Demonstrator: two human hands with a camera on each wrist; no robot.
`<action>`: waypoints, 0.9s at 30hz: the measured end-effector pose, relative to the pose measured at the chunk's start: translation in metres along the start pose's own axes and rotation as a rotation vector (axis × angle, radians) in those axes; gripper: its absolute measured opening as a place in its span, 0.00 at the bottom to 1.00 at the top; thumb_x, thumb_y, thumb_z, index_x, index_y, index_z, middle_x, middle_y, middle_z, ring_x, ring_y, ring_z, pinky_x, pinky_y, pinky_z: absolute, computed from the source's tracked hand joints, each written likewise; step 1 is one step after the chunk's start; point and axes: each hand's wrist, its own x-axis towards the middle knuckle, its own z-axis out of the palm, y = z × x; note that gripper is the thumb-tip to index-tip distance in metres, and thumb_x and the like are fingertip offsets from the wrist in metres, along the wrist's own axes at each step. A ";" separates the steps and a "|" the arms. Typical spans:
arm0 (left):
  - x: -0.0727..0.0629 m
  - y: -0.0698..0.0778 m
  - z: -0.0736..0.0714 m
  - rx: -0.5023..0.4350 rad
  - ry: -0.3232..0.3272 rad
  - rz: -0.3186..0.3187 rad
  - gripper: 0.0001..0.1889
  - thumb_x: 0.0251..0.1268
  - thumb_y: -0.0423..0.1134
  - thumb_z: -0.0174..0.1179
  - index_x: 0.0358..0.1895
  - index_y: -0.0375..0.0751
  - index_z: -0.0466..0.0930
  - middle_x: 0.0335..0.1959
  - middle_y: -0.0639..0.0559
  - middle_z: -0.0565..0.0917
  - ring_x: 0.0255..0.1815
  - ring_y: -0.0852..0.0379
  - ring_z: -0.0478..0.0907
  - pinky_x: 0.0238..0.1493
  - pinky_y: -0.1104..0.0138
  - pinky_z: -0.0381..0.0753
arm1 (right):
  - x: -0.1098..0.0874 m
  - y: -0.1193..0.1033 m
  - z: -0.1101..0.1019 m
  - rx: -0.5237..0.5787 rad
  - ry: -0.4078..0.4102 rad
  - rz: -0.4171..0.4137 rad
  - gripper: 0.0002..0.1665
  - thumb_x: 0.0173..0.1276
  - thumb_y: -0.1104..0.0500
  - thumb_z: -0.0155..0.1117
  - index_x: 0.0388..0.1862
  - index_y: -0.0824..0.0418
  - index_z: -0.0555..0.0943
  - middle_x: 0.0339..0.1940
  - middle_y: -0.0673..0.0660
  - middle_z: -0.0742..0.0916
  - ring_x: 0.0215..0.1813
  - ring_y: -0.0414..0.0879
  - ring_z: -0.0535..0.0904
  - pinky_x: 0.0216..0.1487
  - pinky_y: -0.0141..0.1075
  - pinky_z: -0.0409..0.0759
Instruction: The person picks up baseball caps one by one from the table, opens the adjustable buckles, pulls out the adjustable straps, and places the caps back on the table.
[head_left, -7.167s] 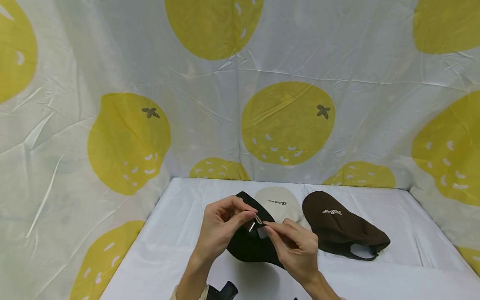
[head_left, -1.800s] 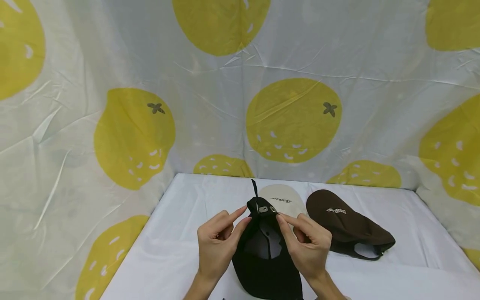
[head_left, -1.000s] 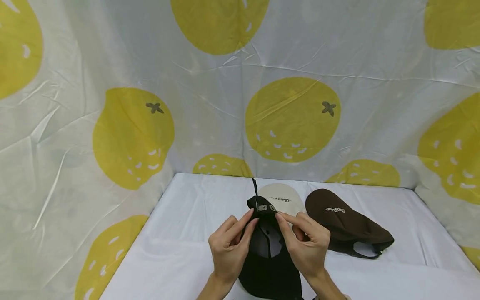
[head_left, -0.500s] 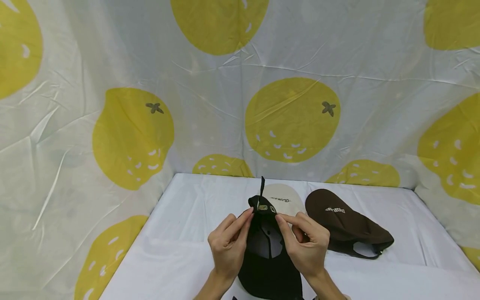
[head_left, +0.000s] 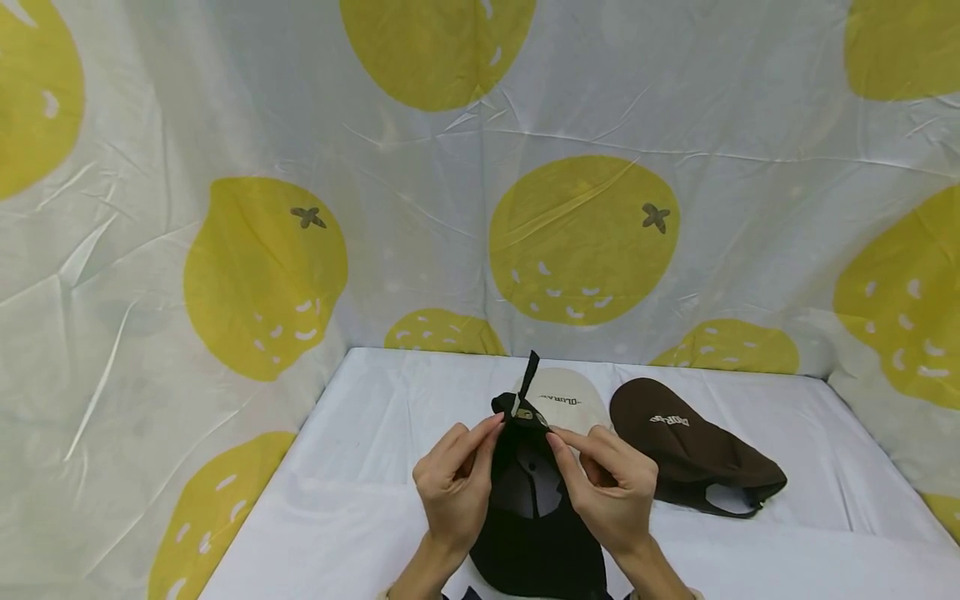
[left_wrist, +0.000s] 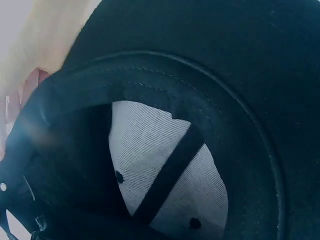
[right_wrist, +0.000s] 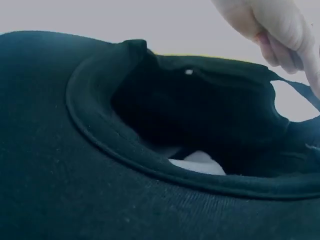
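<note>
A black cap (head_left: 536,550) is held up in front of the person, brim toward the body and hollow inside showing. My left hand (head_left: 456,492) pinches its back strap at the left, between thumb and index finger. On the other side, my right hand (head_left: 611,492) pinches the strap just right of the metal buckle (head_left: 524,413). A loose strap tail (head_left: 529,375) sticks up beyond the buckle, leaning right. In the left wrist view the pale lining (left_wrist: 145,145) shows inside the crown. The right wrist view looks across the black sweatband (right_wrist: 100,125) into the dark opening.
A cream cap (head_left: 566,396) with lettering lies behind the black one, partly hidden by it. To the right lies a brown cap (head_left: 690,446), its back strap toward the front. White cloth (head_left: 390,433) covers the table; a lemon-print curtain (head_left: 420,233) hangs behind.
Since the oldest frame the black cap has turned, brim now toward the person and strap tail standing up. Over the last second the tail swings rightward; both hands keep their pinch on the strap.
</note>
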 end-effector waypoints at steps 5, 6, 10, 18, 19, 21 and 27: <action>0.001 0.001 0.000 -0.014 -0.013 0.000 0.11 0.57 0.18 0.70 0.43 0.27 0.90 0.14 0.54 0.65 0.15 0.69 0.55 0.16 0.81 0.54 | 0.001 0.002 -0.001 -0.018 -0.044 -0.038 0.08 0.67 0.65 0.75 0.36 0.72 0.91 0.14 0.48 0.68 0.18 0.33 0.57 0.18 0.21 0.53; 0.001 0.001 0.000 -0.016 -0.016 0.001 0.11 0.58 0.18 0.70 0.43 0.27 0.90 0.14 0.54 0.65 0.14 0.69 0.55 0.16 0.81 0.54 | 0.001 0.003 -0.001 -0.015 -0.050 -0.044 0.09 0.67 0.64 0.74 0.37 0.72 0.91 0.14 0.48 0.69 0.18 0.32 0.58 0.18 0.21 0.54; 0.003 0.002 0.001 -0.020 -0.028 0.008 0.10 0.59 0.20 0.70 0.43 0.28 0.90 0.14 0.55 0.65 0.14 0.69 0.55 0.16 0.82 0.53 | 0.001 0.006 -0.001 0.012 -0.058 -0.069 0.08 0.66 0.66 0.75 0.39 0.72 0.91 0.14 0.50 0.72 0.18 0.32 0.59 0.18 0.21 0.56; 0.006 0.008 0.004 -0.011 -0.058 0.009 0.09 0.59 0.21 0.71 0.42 0.29 0.90 0.14 0.55 0.64 0.14 0.70 0.55 0.16 0.82 0.53 | 0.004 0.009 -0.003 0.062 -0.062 -0.093 0.08 0.64 0.67 0.76 0.41 0.71 0.91 0.16 0.51 0.74 0.19 0.31 0.61 0.20 0.18 0.59; 0.007 0.009 0.004 -0.009 -0.064 0.012 0.09 0.58 0.21 0.71 0.42 0.28 0.90 0.14 0.55 0.64 0.14 0.70 0.55 0.16 0.83 0.53 | 0.004 0.009 -0.003 0.065 -0.060 -0.098 0.08 0.64 0.67 0.76 0.41 0.71 0.91 0.16 0.51 0.74 0.19 0.31 0.61 0.20 0.18 0.58; 0.007 0.011 0.004 -0.008 -0.073 0.014 0.08 0.58 0.21 0.71 0.41 0.28 0.90 0.14 0.55 0.65 0.14 0.69 0.55 0.16 0.82 0.53 | 0.005 0.008 -0.003 0.072 -0.056 -0.109 0.08 0.64 0.67 0.76 0.41 0.71 0.91 0.15 0.51 0.73 0.18 0.32 0.61 0.20 0.18 0.57; 0.009 0.014 0.005 -0.004 -0.094 0.028 0.08 0.57 0.20 0.72 0.41 0.27 0.90 0.13 0.56 0.64 0.14 0.69 0.54 0.16 0.82 0.52 | 0.009 0.005 -0.003 0.058 -0.033 -0.146 0.08 0.65 0.66 0.75 0.39 0.71 0.91 0.14 0.52 0.74 0.18 0.32 0.60 0.20 0.18 0.56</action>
